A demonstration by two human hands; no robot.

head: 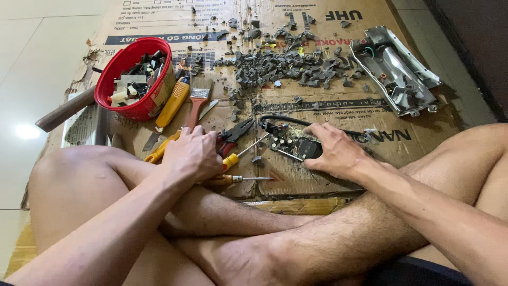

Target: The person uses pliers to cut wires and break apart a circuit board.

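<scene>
Yellow-handled screwdriver (pixel 241 154) lies on the brown cardboard sheet (pixel 328 175), shaft pointing up-right – the palm-down left hand (pixel 193 153) curls over its handle. Right hand (pixel 336 151) presses spread fingers on a dark circuit board (pixel 291 144), not clenched.

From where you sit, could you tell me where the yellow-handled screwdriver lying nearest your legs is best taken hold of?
Grip the screwdriver by its yellow handle, the thick end beside the left hand. Its thin bare shaft points right toward the right hand, so coming down from above with the left hand looks easiest.
</scene>
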